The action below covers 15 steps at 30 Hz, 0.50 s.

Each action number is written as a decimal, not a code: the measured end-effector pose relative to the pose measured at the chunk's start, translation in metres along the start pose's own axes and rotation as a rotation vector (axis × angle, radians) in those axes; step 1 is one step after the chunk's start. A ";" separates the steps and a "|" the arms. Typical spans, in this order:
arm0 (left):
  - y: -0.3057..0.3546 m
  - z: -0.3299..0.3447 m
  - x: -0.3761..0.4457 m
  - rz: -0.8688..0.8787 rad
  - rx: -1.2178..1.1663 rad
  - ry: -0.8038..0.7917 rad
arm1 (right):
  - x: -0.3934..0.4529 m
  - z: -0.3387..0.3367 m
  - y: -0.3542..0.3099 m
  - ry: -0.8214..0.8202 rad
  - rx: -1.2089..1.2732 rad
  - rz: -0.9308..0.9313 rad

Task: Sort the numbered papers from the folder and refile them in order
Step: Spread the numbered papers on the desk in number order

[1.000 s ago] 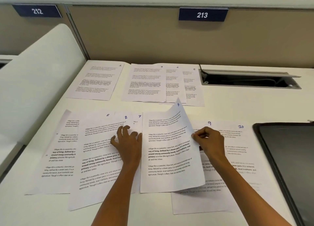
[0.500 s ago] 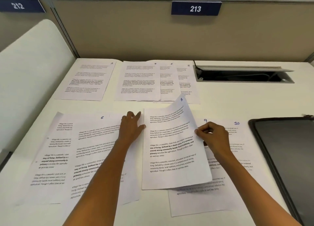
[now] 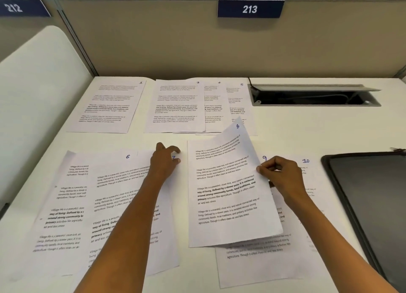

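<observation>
White desk (image 3: 285, 125) below a beige partition carrying the placards 212 and 213: numbered sheets are laid out in two rows, pages 1, 3, 4 and 5 along the far edge, pages 6 (image 3: 123, 182), 7, 9 (image 3: 263, 264) and 10 (image 3: 307, 176) nearer the person. An open cable hatch (image 3: 316, 94) lies at two o'clock and a dark folder (image 3: 369, 200) at three o'clock.

The right hand (image 3: 283, 178) pinches the right edge of the page marked 8 (image 3: 226, 193) between thumb and fingers. That page sits at the centre of the near row, its long axis running from six to twelve o'clock, leaning slightly toward one o'clock. Its headed end points away from the person, and the numbered top corner curls up off the desk while the lower part overlaps page 9. The left hand (image 3: 164, 163) rests at ten o'clock from page 8, fingers loosely bent on the top of page 7 (image 3: 173, 204), gripping nothing.

The coming move appears to turn on the bare strip between pages 7 and 8: the held sheet lies directly at three o'clock from the left hand, just beside it, so a short slide toward nine o'clock would seat it next to 7. The right hand is the nearer and already has the sheet. Page 2 cannot be made out in the far row.
</observation>
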<state>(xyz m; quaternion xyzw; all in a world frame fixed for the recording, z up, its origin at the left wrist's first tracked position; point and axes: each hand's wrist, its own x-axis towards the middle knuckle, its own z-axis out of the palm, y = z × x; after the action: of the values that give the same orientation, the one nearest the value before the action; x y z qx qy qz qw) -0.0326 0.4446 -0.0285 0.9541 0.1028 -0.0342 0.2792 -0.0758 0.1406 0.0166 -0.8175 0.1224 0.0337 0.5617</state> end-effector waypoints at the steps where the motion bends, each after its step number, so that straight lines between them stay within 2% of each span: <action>1: -0.001 0.000 0.001 -0.002 -0.008 0.004 | 0.000 0.000 0.001 -0.004 0.000 0.006; 10: -0.007 -0.001 -0.002 0.036 -0.099 0.100 | 0.004 0.005 0.000 -0.029 -0.002 0.025; 15: -0.012 -0.014 -0.003 0.041 -0.271 0.155 | 0.002 0.020 0.000 -0.036 -0.047 0.018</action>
<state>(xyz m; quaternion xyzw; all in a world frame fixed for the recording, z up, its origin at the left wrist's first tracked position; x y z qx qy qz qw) -0.0380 0.4616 -0.0222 0.9093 0.1083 0.0597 0.3973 -0.0720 0.1593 0.0091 -0.8286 0.1187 0.0563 0.5442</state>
